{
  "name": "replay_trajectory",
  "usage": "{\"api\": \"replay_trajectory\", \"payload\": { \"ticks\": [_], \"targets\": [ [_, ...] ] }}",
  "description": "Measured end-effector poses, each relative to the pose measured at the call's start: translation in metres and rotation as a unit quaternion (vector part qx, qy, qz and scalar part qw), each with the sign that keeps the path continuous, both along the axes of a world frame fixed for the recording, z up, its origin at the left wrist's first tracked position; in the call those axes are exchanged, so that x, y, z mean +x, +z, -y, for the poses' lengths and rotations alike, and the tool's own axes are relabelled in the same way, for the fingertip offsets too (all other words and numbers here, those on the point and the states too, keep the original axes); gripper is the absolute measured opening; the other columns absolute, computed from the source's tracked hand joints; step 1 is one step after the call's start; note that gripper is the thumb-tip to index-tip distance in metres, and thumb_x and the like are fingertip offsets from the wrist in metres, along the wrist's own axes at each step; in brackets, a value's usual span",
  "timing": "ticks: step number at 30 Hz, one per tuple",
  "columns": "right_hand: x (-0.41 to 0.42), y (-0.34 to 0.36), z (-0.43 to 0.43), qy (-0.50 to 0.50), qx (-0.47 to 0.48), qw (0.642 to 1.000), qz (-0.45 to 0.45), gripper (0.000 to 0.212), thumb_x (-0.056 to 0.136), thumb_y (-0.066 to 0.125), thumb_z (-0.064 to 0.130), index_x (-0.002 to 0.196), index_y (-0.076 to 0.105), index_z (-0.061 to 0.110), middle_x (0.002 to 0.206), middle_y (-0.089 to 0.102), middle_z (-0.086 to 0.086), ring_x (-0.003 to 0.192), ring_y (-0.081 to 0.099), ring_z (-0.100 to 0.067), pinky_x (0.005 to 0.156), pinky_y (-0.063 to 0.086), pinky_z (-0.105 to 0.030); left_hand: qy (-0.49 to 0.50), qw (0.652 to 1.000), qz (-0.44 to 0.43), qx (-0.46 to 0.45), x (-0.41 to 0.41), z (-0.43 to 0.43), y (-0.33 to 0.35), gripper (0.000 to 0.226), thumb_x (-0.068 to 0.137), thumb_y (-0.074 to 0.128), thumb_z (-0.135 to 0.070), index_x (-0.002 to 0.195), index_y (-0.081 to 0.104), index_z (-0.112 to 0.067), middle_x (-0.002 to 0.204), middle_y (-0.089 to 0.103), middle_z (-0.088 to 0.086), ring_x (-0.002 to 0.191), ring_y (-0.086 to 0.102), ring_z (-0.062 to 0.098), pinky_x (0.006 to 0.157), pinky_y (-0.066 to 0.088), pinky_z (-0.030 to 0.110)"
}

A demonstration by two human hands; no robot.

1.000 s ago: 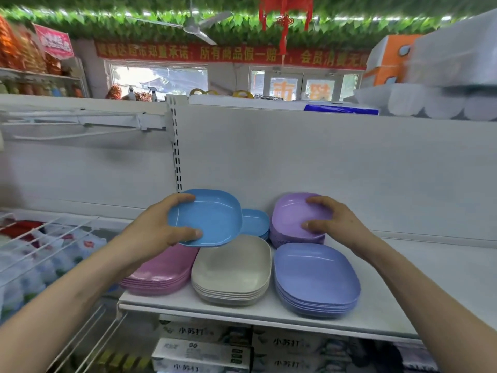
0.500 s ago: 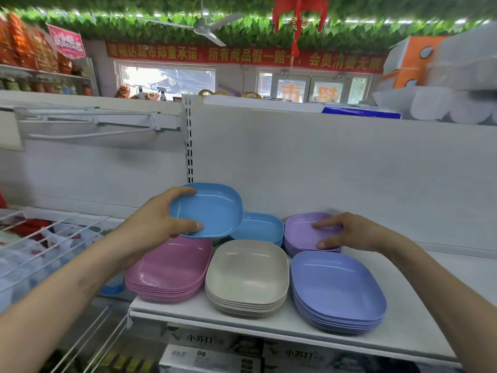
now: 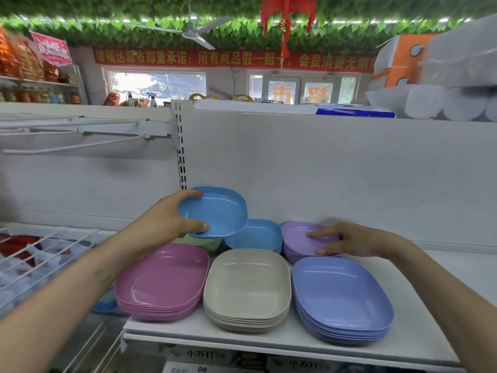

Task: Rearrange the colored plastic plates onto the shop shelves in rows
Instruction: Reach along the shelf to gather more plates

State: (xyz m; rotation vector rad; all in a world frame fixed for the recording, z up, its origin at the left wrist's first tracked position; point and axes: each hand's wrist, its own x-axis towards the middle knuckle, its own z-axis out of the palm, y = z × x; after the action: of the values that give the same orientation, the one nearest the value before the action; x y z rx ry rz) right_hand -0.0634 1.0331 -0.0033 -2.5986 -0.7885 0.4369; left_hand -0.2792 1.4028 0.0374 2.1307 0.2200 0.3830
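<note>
My left hand [image 3: 164, 224] grips a light blue plate [image 3: 215, 212] by its left rim, held above the shelf [image 3: 419, 335]. Under it a green plate [image 3: 207, 244] peeks out in the back row. Beside that sit a light blue stack [image 3: 258, 235] and a lilac stack [image 3: 301, 240]. My right hand [image 3: 349, 239] rests on the lilac stack, fingers straight on the top plate and thumb at its front rim. The front row holds a pink stack [image 3: 164, 281], a beige stack [image 3: 247, 289] and a periwinkle stack [image 3: 341, 300].
A white back panel [image 3: 336, 170] rises behind the plates. A wire rack [image 3: 35, 262] with packaged goods lies to the left. Boxes [image 3: 204, 356] sit on the shelf below. Paper rolls [image 3: 443, 100] stand on top at the right.
The lilac stack went down from the air onto the back row, my right hand still on it. My left hand keeps the blue plate raised.
</note>
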Motion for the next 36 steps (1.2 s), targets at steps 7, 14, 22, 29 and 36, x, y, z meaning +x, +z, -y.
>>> {"api": "replay_trajectory", "payload": {
  "ticks": [7,14,22,29,36],
  "targets": [
    [-0.034,0.011,0.018,-0.055,0.142,0.980,0.130,0.045,0.091,0.071,0.052,0.130,0.053,0.065,0.070,0.042,0.018,0.063,0.042,-0.005,0.061,0.034,-0.015,-0.033,0.997,-0.052,0.040,0.058,0.013,-0.006,0.072,0.079,0.086,-0.026,0.143,0.052,-0.031,0.130,0.050,-0.002,0.091,0.060,0.018,0.073,0.050,0.027],
    [-0.080,0.019,0.046,-0.145,0.165,0.955,0.197,0.037,0.089,0.069,0.056,0.125,0.062,0.057,0.083,0.050,-0.005,0.073,0.054,-0.017,0.073,0.045,-0.032,-0.109,0.969,-0.121,0.185,0.098,0.032,-0.024,0.086,0.080,0.085,-0.036,0.154,0.042,-0.022,0.152,0.045,0.000,0.132,0.047,0.020,0.105,0.042,0.030],
    [-0.120,0.021,0.030,-0.193,0.196,0.930,0.244,0.032,0.092,0.069,0.049,0.124,0.066,0.053,0.080,0.047,-0.001,0.070,0.050,-0.009,0.068,0.042,-0.031,-0.140,0.878,-0.217,0.404,0.112,0.036,-0.031,0.078,0.085,0.058,-0.076,0.153,0.042,-0.043,0.159,0.032,0.007,0.150,0.018,0.029,0.121,0.027,0.041],
    [-0.132,0.016,0.010,-0.204,0.208,0.923,0.252,0.031,0.093,0.069,0.047,0.125,0.068,0.048,0.080,0.047,0.002,0.070,0.048,-0.008,0.069,0.041,-0.029,-0.138,0.876,-0.219,0.407,0.119,0.039,-0.025,0.078,0.080,0.064,-0.077,0.149,0.045,-0.047,0.149,0.030,0.006,0.146,0.020,0.029,0.119,0.031,0.042],
    [-0.134,0.003,0.032,-0.205,0.203,0.927,0.241,0.032,0.093,0.070,0.043,0.125,0.068,0.041,0.080,0.052,0.005,0.074,0.053,-0.008,0.071,0.044,-0.028,-0.125,0.937,-0.036,0.325,0.110,0.074,-0.020,0.062,0.089,0.072,-0.050,0.144,0.055,-0.027,0.125,0.060,0.008,0.116,0.055,0.024,0.087,0.042,0.033]
  ]
}}
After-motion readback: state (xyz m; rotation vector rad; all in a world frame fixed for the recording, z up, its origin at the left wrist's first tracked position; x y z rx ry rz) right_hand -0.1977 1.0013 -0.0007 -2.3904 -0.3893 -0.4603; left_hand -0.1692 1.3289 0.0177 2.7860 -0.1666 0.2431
